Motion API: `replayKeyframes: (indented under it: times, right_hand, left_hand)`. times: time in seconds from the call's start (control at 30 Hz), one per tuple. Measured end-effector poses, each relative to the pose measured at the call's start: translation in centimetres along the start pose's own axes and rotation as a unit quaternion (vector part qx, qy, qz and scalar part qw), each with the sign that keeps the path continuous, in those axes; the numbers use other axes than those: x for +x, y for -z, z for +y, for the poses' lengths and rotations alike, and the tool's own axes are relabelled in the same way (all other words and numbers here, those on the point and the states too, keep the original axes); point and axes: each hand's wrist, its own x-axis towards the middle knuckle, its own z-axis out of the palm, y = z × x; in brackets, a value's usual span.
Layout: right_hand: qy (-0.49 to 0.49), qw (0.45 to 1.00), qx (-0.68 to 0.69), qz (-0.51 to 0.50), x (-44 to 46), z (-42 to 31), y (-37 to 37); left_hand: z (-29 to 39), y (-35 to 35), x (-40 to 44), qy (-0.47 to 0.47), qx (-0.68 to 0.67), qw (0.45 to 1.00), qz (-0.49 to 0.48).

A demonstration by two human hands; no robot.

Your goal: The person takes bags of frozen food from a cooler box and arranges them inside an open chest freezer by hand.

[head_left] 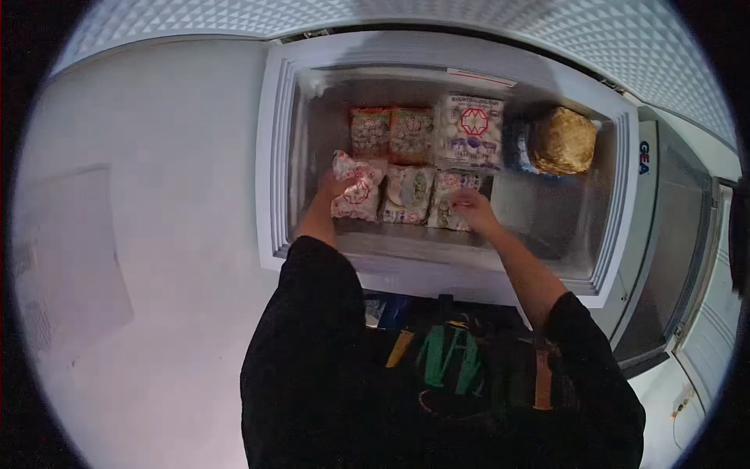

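Observation:
Inside an open chest freezer, my left hand (336, 187) grips the left edge of a white and red plastic bag of frozen food (358, 195) at the front left of the packs. My right hand (473, 205) is at the right side of another printed bag (447, 205), its fingers bent and closed on the plastic. Between these two lies a similar bag with a pale round picture (406, 194). What food the bags hold is too blurred to name.
Behind them lie two orange-edged packs (391, 133) and a larger white bag with a red emblem (473, 131). A gold-coloured round bundle (566, 141) sits at the right on blue packaging. The freezer's raised rim (625, 187) surrounds everything; another GEA-marked cabinet (645, 184) stands right.

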Motion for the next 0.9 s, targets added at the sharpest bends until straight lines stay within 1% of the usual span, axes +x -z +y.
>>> replayKeyframes:
  times: [0.03, 0.07, 0.13, 0.27, 0.33, 0.4, 0.5, 0.53, 0.57, 0.63, 0.67, 0.7, 0.77, 0.8, 0.87, 0.9]
  right_hand:
    - [0.015, 0.998, -0.042, 0.036, -1.4, -1.3, -0.3]
    - [0.011, 0.998, -0.042, 0.036, -1.5, -0.3, -0.2]
    - [0.023, 0.996, 0.032, 0.080, -1.6, 1.0, 0.5]
    - [0.031, 0.997, 0.045, 0.053, -1.7, 0.3, 1.2]
    - [0.038, 0.997, -0.001, 0.072, -1.4, -0.8, 0.6]
    - [0.043, 0.997, -0.014, 0.062, -1.1, -0.8, 0.2]
    - [0.055, 0.997, -0.030, 0.048, -1.0, -1.8, -0.2]
    - [0.059, 0.997, -0.036, 0.038, -1.2, -2.1, -0.2]
    - [0.060, 0.997, -0.036, 0.043, -1.4, -2.0, 0.0]
    - [0.074, 0.996, -0.013, 0.054, -2.1, -1.4, 0.5]
    - [0.075, 0.995, -0.013, 0.058, -2.4, -1.2, 0.9]
    - [0.068, 0.996, 0.000, 0.057, -2.9, -0.9, 1.4]
    - [0.062, 0.996, 0.013, 0.060, -4.5, -0.8, 2.4]
    - [0.074, 0.995, 0.020, 0.068, -5.2, -1.3, 2.7]
    - [0.091, 0.992, 0.028, 0.081, -6.9, -2.2, 3.1]
    - [0.080, 0.994, 0.008, 0.074, -8.0, -3.2, 3.3]
  left_hand:
    - [-1.2, -1.1, 0.5, 0.022, 0.031, 0.999, -0.024]
    - [-1.9, -1.9, 0.8, 0.040, 0.067, 0.996, -0.051]
    - [-2.4, -2.9, 1.3, 0.071, 0.135, 0.983, -0.098]
    - [-1.9, -3.7, 1.9, 0.095, 0.249, 0.948, -0.173]
    - [-1.1, -3.9, 2.2, 0.093, 0.288, 0.933, -0.195]
    - [0.5, -4.0, 2.8, 0.084, 0.315, 0.922, -0.209]
    - [3.0, -4.0, 4.1, 0.026, 0.362, 0.911, -0.197]
    - [3.8, -4.2, 3.7, -0.049, 0.408, 0.900, -0.148]
    - [4.1, -4.2, 3.0, -0.054, 0.408, 0.899, -0.147]
    - [4.4, -4.8, 1.6, -0.151, 0.426, 0.888, -0.084]
    - [4.5, -4.6, 1.1, -0.156, 0.426, 0.887, -0.083]
    - [5.9, -2.7, -0.4, -0.167, 0.469, 0.856, -0.141]
    - [7.8, -0.8, -2.0, -0.182, 0.509, 0.818, -0.197]
    - [8.4, -0.3, -2.1, -0.119, 0.404, 0.886, -0.194]
    - [9.2, 0.5, -2.1, -0.061, 0.293, 0.936, -0.184]
    - [8.5, 0.2, -1.1, -0.138, 0.237, 0.947, -0.168]
